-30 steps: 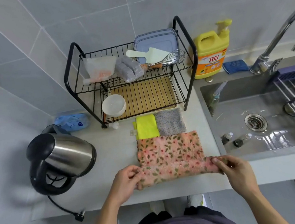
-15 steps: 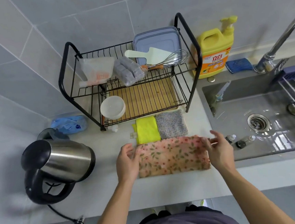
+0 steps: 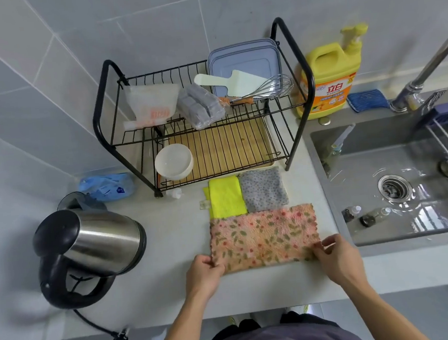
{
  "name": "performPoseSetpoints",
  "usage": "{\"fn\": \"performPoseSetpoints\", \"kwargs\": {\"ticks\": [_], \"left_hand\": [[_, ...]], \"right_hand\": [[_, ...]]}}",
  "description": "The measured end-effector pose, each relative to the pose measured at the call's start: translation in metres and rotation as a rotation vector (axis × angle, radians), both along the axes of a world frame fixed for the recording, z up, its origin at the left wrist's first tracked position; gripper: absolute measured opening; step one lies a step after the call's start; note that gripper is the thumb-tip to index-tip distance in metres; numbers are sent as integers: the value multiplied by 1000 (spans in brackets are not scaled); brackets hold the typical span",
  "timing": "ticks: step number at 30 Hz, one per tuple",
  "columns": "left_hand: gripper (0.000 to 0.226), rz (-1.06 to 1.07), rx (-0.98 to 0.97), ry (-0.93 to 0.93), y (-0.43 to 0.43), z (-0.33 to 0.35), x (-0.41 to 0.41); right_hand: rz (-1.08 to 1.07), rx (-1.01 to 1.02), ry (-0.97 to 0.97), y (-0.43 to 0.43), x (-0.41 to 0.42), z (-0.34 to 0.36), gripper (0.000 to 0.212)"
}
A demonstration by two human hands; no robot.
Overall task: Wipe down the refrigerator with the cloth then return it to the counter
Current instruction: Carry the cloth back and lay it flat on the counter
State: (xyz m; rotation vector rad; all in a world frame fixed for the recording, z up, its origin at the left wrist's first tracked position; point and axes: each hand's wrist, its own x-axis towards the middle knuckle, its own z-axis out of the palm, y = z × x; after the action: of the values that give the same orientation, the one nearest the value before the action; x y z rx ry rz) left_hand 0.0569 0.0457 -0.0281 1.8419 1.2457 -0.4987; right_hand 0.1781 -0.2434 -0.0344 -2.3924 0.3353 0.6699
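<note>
Grip pinching each near corner, the left hand (image 3: 204,270) and right hand (image 3: 336,255) hold the pink floral cloth (image 3: 264,236) flat on the counter (image 3: 169,242), likely to fold it.

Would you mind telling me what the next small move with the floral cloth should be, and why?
Probably let go and withdraw: the floral cloth lies flat on the counter, in front of the yellow cloth and grey cloth, and the left hand and right hand pinch only its near corners.
</note>
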Motion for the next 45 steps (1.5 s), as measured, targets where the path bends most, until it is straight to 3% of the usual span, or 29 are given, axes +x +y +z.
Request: {"fn": "performPoseSetpoints", "kwargs": {"ticks": [4,9,12,14,19,23,26,31,36,42,45], "left_hand": [[23,-65,-71,56,-1,-3,-14],[28,-43,109,-34,-15,10,-16],[16,-160,328,-263,-22,14,-2],[7,-315,377,-382,-27,10,15],[33,-603,302,-501,-45,0,61],[38,-694,289,-450,-54,-14,72],[36,-746,338,-389,-57,-18,72],[20,-644,325,-351,-59,-20,68],[9,-536,388,-317,-51,0,58],[17,-241,58,-362,-37,0,48],[7,2,-242,-382,-42,7,43]], "right_hand": [[22,-28,44,-10,-6,-2,27],[71,-187,5,-9,-26,9,52],[212,-109,299,10,-39,20,78],[237,27,426,27,-46,21,70],[-136,435,477,51,-48,21,43],[-140,461,612,63,-53,23,43],[-274,504,607,71,-59,12,39],[-379,534,526,73,-57,8,20],[-421,545,346,59,-45,17,17],[-436,625,182,50,-31,31,20],[-458,690,163,51,-27,35,20]]}}
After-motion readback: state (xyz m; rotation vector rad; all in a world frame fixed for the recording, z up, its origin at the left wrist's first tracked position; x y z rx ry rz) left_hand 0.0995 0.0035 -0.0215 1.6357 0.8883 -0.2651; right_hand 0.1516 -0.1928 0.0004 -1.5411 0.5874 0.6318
